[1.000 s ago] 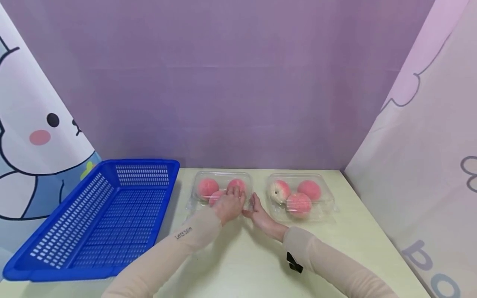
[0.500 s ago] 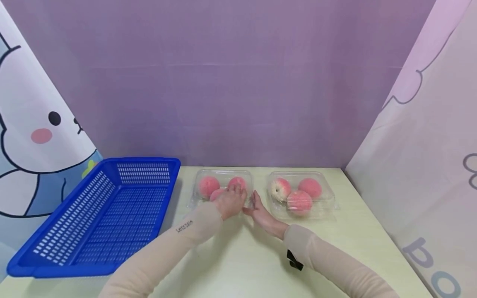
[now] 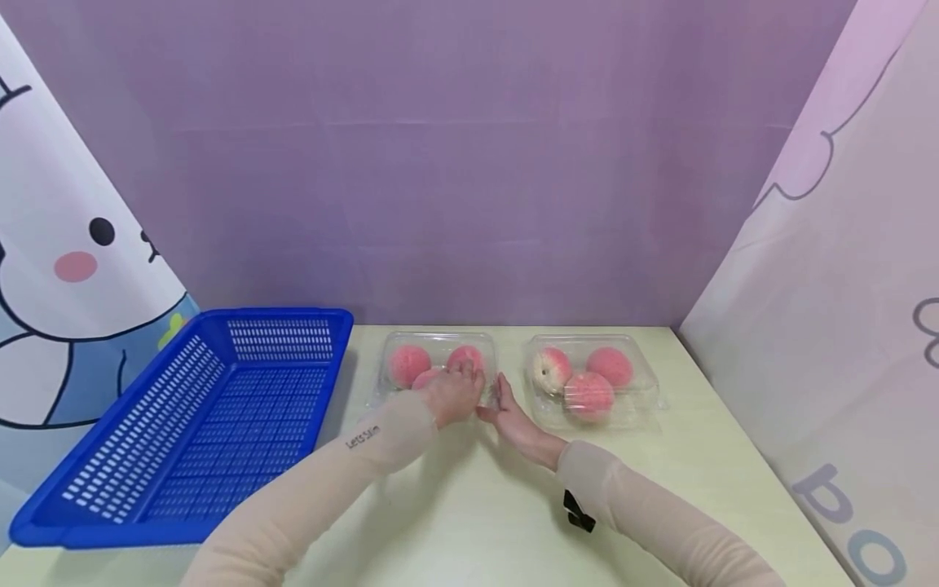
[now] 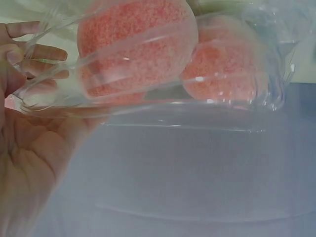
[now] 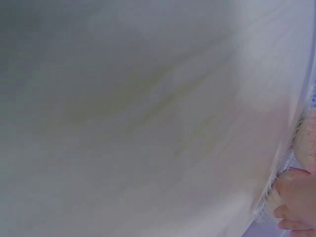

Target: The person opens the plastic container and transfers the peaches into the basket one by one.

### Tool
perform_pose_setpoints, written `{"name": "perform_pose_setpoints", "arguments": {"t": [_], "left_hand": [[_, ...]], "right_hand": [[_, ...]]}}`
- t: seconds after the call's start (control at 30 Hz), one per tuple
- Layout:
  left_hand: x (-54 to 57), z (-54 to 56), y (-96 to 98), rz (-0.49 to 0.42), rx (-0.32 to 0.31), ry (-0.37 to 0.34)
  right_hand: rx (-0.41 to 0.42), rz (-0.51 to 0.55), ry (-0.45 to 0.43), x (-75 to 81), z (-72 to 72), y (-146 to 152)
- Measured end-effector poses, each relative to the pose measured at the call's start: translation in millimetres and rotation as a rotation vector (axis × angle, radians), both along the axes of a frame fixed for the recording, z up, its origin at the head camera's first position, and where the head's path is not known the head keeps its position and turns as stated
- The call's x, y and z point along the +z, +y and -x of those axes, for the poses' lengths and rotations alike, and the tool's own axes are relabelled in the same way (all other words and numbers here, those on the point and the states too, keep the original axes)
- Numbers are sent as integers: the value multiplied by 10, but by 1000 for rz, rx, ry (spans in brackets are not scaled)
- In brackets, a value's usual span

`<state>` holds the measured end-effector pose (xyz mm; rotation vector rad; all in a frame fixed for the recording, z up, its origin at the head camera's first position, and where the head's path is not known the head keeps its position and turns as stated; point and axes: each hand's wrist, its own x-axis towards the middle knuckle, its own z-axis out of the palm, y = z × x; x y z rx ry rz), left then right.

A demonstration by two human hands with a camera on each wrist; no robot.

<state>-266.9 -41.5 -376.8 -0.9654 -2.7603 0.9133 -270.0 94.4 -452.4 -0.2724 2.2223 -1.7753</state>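
A clear plastic clamshell box (image 3: pixel 436 342) holding three pink peaches (image 3: pixel 409 365) stands in the middle of the table's far part. On its lid, over the right-hand peach (image 3: pixel 464 356), lie the extended fingers of my left hand (image 3: pixel 453 397). My right hand (image 3: pixel 522 428) touches the box's right front corner, thumb apart from its straight fingers. Up close in the left wrist view, the lid's wrinkled plastic (image 4: pixel 192 101) covers the peaches (image 4: pixel 138 44); a palm (image 4: pixel 29 158) and fingertips (image 4: pixel 49 52) show beside it. The right wrist view is mostly blurred plastic.
Right of the hands stands a second clear box (image 3: pixel 638 408) with three peaches (image 3: pixel 589 396). A large blue plastic basket (image 3: pixel 315 383) takes up the left side. A purple curtain (image 3: pixel 455 204) hangs behind the pale table (image 3: pixel 477 522), with printed fabric on both sides.
Both hands stay at the same box with almost no shift. The head view drifts slightly, and the boxes and basket keep their places on the table.
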Motion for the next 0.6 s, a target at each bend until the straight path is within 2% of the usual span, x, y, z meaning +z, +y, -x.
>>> {"name": "perform_pose_setpoints", "arguments": {"t": [0.2,0.37,0.5,0.6], "left_hand": [[53,7,-2,49,-43,6],[90,20,9,69,-15,-68],[107,30,26,11,50,-152],[94,26,18,-42,62,-148]], "right_hand": [[2,1,-6,14,-17,-2],[14,-4,-12,27,-35,-4],[9,-10,-13,47,-43,-7],[7,4,-21,90,-62,-12]]}}
